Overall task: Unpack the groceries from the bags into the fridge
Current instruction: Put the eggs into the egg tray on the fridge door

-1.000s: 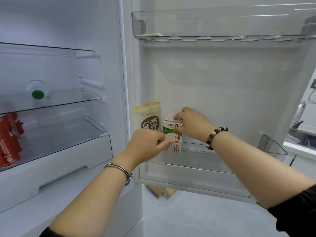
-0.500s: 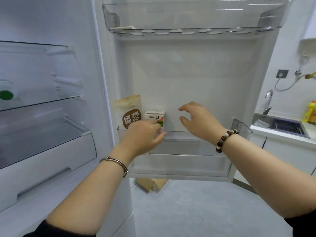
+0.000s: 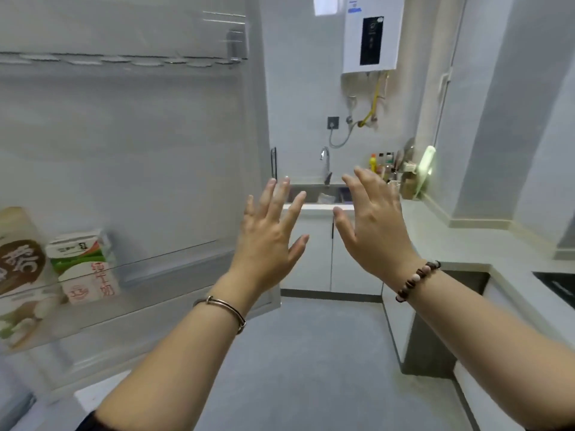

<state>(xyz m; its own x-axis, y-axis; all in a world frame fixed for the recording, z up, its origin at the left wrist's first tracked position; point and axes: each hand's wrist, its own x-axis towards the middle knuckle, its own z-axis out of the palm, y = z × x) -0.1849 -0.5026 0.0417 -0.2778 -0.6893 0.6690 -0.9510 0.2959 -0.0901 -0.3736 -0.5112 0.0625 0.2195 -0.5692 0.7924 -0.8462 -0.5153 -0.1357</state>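
Now my left hand [image 3: 267,241] and right hand [image 3: 373,231] have let go, fingers spread, empty. The milk carton [image 3: 84,265] stands in the door shelf [image 3: 171,275] beside the brown carton [image 3: 18,259]; next item, I'd say.

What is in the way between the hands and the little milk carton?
Nothing visible. Both the left hand and right hand are open and empty, right of the milk carton. It stands in the door shelf beside a taller carton; only the shelf's clear rail fronts its lower part.
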